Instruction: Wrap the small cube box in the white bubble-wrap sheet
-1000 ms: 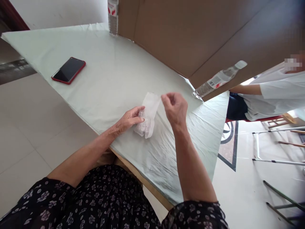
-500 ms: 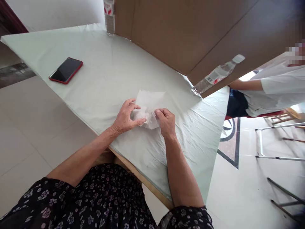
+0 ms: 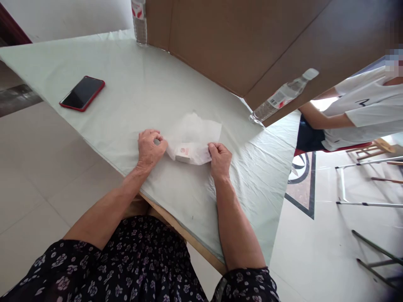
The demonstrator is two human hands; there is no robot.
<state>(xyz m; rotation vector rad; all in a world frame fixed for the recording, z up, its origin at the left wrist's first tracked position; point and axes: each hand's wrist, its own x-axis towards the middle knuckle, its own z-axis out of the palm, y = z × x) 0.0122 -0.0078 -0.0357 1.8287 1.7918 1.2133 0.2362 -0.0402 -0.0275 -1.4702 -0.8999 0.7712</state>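
A thin white sheet of wrapping (image 3: 200,128) lies spread on the pale green cloth of the table. On its near part is a small pale box (image 3: 183,153) with a reddish mark, seen partly through the wrapping. My left hand (image 3: 151,147) pinches the left edge of the sheet between thumb and fingers. At the opposite side, my right hand (image 3: 221,158) grips the right edge, its fingers closed. The box sits between both hands, touched by neither.
A phone in a red case (image 3: 82,93) lies at the left. Tall brown cardboard (image 3: 220,42) stands behind, with one upright bottle (image 3: 139,23) and one tilted bottle (image 3: 285,96) against it. A person in a white shirt (image 3: 368,109) sits at the right.
My left hand has moved left and closed on the sheet's edge. The crumpled wrapping is now pulled wider, and the small box shows. The person at the right has shifted slightly.
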